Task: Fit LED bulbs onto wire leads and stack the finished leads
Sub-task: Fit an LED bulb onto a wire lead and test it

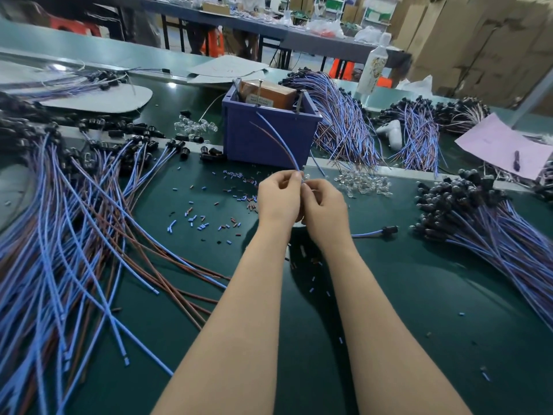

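My left hand (278, 196) and my right hand (321, 211) meet over the middle of the green table (389, 295). Both pinch the near end of one wire lead (279, 139), a blue and a brown strand that arc up and away toward the blue bin. A clear LED bulb seems to sit at my fingertips, mostly hidden. Loose clear bulbs (363, 181) lie just right of my hands. A big spread of wire leads (74, 250) covers the left side. A stack of leads with black holders (484, 217) lies at the right.
A blue plastic bin (269, 136) with a brown box stands behind my hands. Cut blue and brown sleeve bits (209, 217) litter the mat. One short lead with a black holder (377, 232) lies right of my wrist. More bundles, a bottle (374, 70) and pink paper (502, 145) sit behind.
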`<act>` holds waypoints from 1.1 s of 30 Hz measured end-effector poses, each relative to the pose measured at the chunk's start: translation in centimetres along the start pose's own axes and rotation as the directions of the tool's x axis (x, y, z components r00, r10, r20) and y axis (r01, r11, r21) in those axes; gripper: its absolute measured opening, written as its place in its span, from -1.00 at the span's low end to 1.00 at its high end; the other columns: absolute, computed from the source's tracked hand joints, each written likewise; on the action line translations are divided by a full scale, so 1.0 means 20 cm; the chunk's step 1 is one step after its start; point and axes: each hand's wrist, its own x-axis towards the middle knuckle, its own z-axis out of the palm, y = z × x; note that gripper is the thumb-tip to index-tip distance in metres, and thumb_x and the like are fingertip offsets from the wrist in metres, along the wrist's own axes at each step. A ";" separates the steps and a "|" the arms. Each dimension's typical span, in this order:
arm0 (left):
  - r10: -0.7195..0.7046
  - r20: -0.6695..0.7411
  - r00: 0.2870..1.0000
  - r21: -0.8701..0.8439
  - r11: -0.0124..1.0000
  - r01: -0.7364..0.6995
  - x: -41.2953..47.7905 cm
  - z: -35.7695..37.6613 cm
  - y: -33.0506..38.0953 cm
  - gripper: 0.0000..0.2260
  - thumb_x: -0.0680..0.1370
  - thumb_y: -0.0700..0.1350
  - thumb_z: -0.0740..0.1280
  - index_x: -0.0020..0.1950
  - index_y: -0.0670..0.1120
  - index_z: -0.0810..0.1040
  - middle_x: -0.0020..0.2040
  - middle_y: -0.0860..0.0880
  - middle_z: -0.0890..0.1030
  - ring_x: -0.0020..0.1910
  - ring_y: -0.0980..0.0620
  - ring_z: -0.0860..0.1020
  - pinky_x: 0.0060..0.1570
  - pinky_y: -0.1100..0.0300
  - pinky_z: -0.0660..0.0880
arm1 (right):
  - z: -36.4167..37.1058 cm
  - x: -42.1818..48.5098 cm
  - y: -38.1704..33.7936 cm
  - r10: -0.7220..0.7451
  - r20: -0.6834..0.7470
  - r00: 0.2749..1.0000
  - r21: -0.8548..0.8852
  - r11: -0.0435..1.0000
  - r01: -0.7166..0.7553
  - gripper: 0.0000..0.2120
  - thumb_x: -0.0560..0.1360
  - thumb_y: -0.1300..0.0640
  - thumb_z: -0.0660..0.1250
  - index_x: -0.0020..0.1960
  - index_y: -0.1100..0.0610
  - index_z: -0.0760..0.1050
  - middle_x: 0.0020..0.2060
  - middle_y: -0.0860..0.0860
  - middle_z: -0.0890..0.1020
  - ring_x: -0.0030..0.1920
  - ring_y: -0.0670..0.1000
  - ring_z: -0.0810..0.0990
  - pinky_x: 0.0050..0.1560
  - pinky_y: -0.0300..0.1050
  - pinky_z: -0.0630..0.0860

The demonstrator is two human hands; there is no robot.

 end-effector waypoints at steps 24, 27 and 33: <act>0.264 -0.126 0.956 0.235 0.945 -0.230 -0.04 0.01 -0.02 -0.93 0.61 -0.20 0.19 -0.05 -0.12 0.44 -0.29 -0.02 0.58 -0.23 0.01 0.56 -0.10 0.20 0.48 | 0.01 0.01 0.02 0.041 -0.197 0.980 0.186 0.982 -0.004 -0.71 0.50 0.33 0.13 0.11 0.02 0.43 -0.28 0.11 0.62 -0.32 0.03 0.58 -0.11 0.05 0.62; 0.261 -0.132 0.956 0.232 0.946 -0.226 -0.05 0.01 -0.01 -0.93 0.61 -0.20 0.19 -0.05 -0.11 0.43 -0.23 -0.07 0.60 -0.21 -0.01 0.57 -0.09 0.16 0.50 | 0.01 0.00 0.01 0.004 -0.200 0.980 0.133 0.991 0.023 -0.69 0.49 0.31 0.15 0.03 -0.07 0.44 -0.24 0.21 0.63 -0.23 0.21 0.60 -0.05 0.20 0.58; 0.351 -0.129 0.927 0.288 0.908 -0.304 -0.08 0.02 0.00 -0.95 0.59 -0.18 0.20 -0.05 -0.09 0.43 -0.20 -0.10 0.63 -0.16 -0.10 0.59 -0.07 0.03 0.52 | 0.01 0.01 0.01 0.068 -0.277 0.958 0.181 0.983 -0.017 -0.73 0.48 0.33 0.13 -0.13 -0.05 0.37 -0.26 0.15 0.63 -0.30 0.17 0.60 -0.09 0.20 0.58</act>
